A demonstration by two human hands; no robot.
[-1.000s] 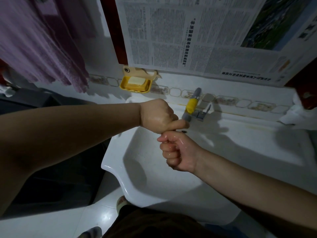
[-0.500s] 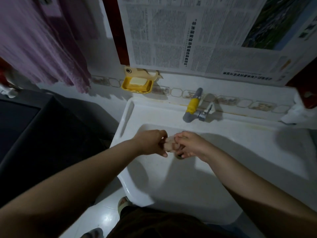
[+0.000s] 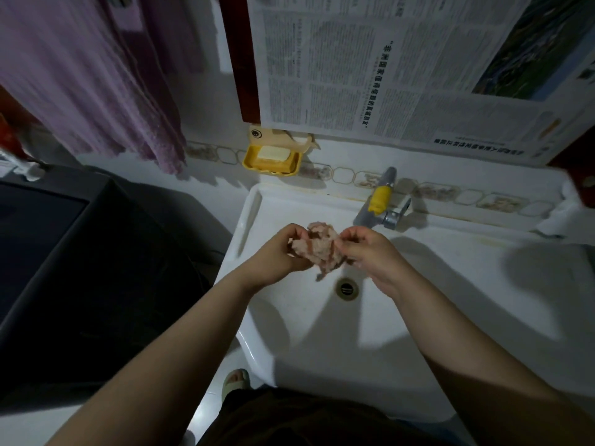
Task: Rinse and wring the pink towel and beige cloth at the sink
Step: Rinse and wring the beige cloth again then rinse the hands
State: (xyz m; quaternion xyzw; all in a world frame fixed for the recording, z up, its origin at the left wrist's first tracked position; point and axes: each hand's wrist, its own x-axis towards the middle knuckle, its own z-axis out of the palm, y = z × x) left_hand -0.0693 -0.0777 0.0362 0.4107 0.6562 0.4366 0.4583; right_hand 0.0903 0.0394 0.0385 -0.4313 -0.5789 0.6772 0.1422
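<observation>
A small crumpled beige cloth (image 3: 318,247) hangs between my two hands over the white sink (image 3: 450,284), just above and left of the drain (image 3: 347,288). My left hand (image 3: 280,252) pinches its left edge and my right hand (image 3: 367,249) pinches its right edge. The cloth is bunched and partly spread, with a tail drooping down. The pink towel (image 3: 90,78) hangs on the wall at the upper left, away from both hands. The tap (image 3: 381,201) with a yellow handle is behind my right hand; no water stream is visible.
A yellow soap dish (image 3: 273,157) with a bar of soap is fixed to the wall left of the tap. Newspaper (image 3: 402,66) covers the wall above. A dark appliance (image 3: 58,252) stands left of the sink. A white cloth (image 3: 566,214) lies at the right rim.
My hands dropped from a raised twisting grip down into the basin, then drew apart. The cloth, tightly wrung between my fists before, is now loosened and opening out.
</observation>
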